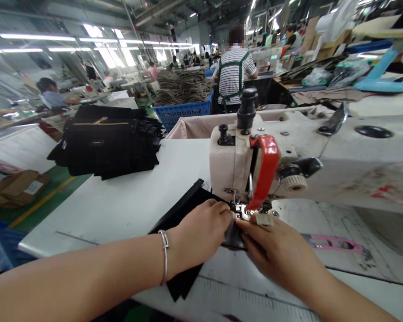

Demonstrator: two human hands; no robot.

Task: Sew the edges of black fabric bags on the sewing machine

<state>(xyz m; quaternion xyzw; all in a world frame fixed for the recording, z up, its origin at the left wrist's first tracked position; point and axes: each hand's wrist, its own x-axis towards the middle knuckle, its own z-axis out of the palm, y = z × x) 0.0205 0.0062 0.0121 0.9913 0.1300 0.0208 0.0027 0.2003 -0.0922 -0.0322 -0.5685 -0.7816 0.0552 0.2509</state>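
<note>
Step in hand: apparently steadying black cloth (179, 203) at the presser foot (239, 211) of the sewing machine (231, 167); best done with light, even pressure from both sides.
Left hand (203, 230): laid over the cloth just left of the foot, fingers bent, tips partly hidden; cannot tell pinching from pressing. Keep flat and light, without tugging against the feed.
Right hand (280, 243): close to the left yet apart from it, fingertips on the cloth's right edge; grip likewise unclear. Use for lining up the edge.
Finger safety: keep tips clear of the needle area (pale band (264, 219) on one right finger, very near the foot, so worth watching for snags).
Red guard (267, 167): just above the right fingers; avoid knocking against it.
Loose end: best kept smooth under the left wrist, to prevent drag or twisting.
Cloth's place: on the white table (134, 197), running from beside the machine head, beneath the left hand, toward the front edge.
Cloth's look: matt black, straight-sided, pointed at the near corners, perhaps layered; darker-grey and smoother between the hands. Stitching too small to make out.
</note>
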